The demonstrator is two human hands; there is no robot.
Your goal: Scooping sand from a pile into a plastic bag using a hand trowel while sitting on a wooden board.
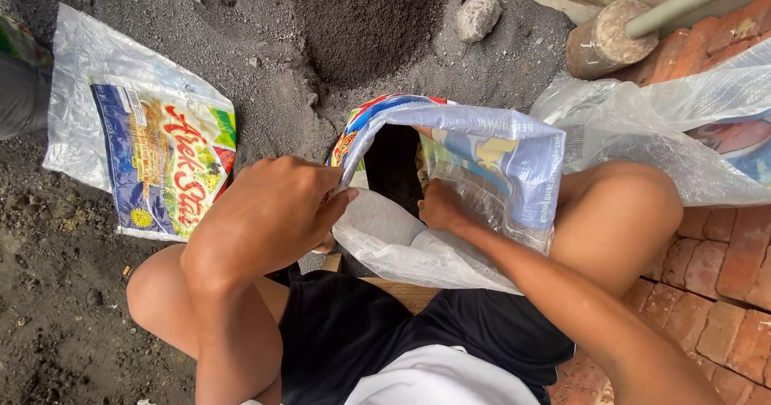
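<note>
Plastic, woven and printed in blue and white, makes up the open sack (482,172) standing between the person's bare knees. The left hand (269,212) has its fingers (333,200) closed on the near left edge of the sack's mouth, pulling it wide. The right hand (440,206) grips the opposite rim — its fingers fold over the edge into the sack and are partly hidden, so how tightly they close cannot be told. Dark soil shows inside the opening. A mound of dark soil (369,20) rises just beyond the sack, with a grey stone (479,16) beside it. A flat printed bag (152,148) lies on the ground to the left — another clear sack (642,124) slumps over red bricks (723,252) on the right.
</note>
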